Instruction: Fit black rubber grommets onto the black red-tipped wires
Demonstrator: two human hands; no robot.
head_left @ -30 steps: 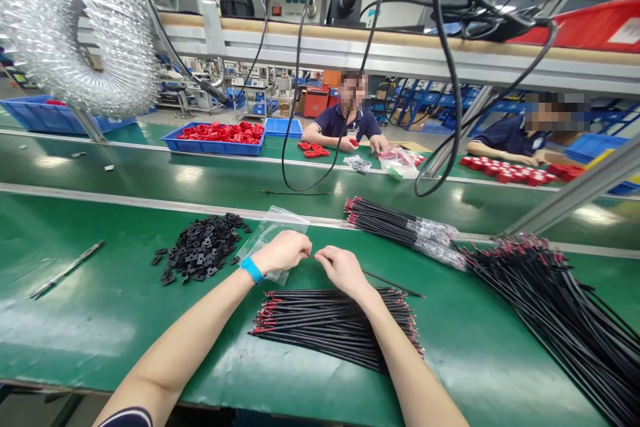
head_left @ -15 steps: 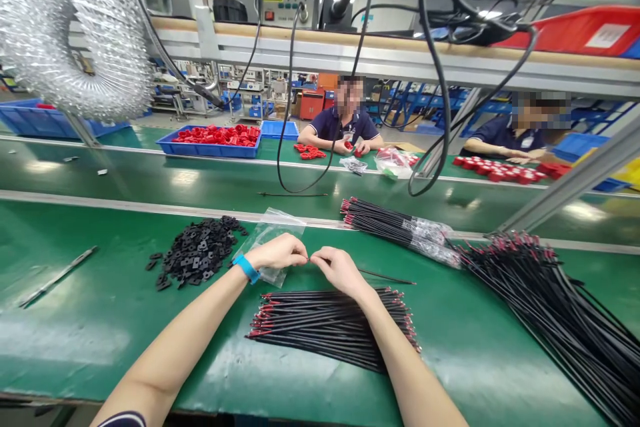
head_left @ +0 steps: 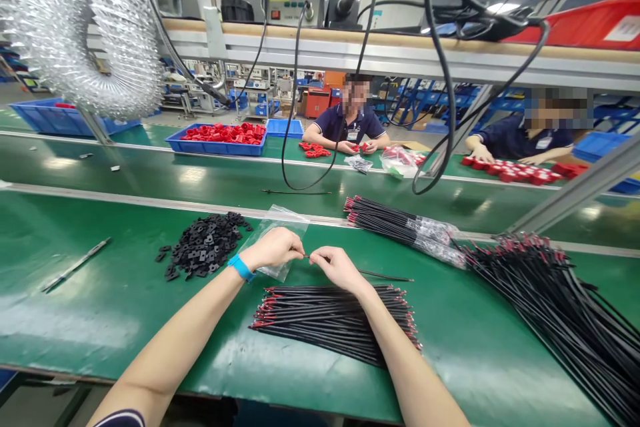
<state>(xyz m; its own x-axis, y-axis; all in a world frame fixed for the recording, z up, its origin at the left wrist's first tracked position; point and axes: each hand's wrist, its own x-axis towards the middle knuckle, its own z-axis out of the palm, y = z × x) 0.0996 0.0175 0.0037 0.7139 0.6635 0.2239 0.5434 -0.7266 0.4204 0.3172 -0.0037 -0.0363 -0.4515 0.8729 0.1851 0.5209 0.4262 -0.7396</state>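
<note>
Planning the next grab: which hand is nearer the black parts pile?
Left. The left hand sits just right of the black parts pile; the right hand lies farther right, both pinching a thin wire.

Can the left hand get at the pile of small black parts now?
Probably yes: the pile lies close beside the left hand, nothing standing between them. That hand, though, pinches a thin black wire together with the right hand.

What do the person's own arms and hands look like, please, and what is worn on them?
The left hand and right hand are ungloved, the forearms bare. A bright blue wristband circles the left wrist. A dark sleeve with a thin pale stripe shows at the left upper arm.
</note>
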